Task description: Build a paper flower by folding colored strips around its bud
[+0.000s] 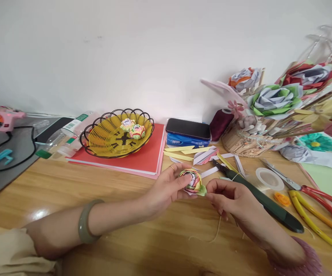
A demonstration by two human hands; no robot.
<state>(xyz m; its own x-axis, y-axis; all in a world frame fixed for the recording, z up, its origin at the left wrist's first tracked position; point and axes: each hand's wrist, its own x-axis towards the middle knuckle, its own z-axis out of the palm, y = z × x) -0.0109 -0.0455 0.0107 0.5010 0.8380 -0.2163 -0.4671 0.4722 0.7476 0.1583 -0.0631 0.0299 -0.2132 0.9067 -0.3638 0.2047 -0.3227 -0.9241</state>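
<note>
My left hand [167, 189] is closed around a small rolled paper flower [193, 180] in pink, yellow and white, its thumb resting on the front. From the flower's lower right sticks out a green paper piece [202, 191]. The fingertips of my right hand [226, 197] pinch the edge of that green piece. A thin beige string [218, 230] hangs below my right hand and curls on the wooden table [143, 245]; whether the fingers hold it is hidden.
A yellow basket [105, 140] with small paper flowers stands on red paper [154, 153]. Behind my hands lie paper strips [180, 155] and a phone [187, 128]. Dark-handled pliers [272, 207], scissors [300, 188] and tape [269, 178] lie right. A glue gun [7, 117] is far left.
</note>
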